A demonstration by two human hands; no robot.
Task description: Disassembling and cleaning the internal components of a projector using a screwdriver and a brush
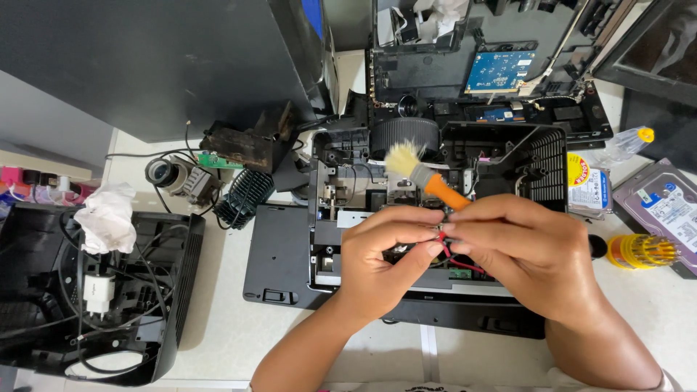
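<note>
Both hands meet over opened black device chassis (435, 167) at desk (218, 319) centre. Left hand (381, 254): fingers pinched together on small metal connector (441, 231) w/ red wires (454, 260) trailing down into chassis. Right hand (526, 250): fingertips also closed on same connector, touching left fingertips; orange-handled brush (421, 170) w/ pale bristles held in same hand, sticking up-left over chassis. Round black fan (404, 134) just behind brush. Blue circuit board (499, 71) in open housing further back. Hard drive (664, 207) and yellow screwdriver-bit holder (639, 250) at right, well apart from hands. Left side: black casing w/ cables (94, 290), crumpled white tissue (107, 215), lens unit (170, 174).
</note>
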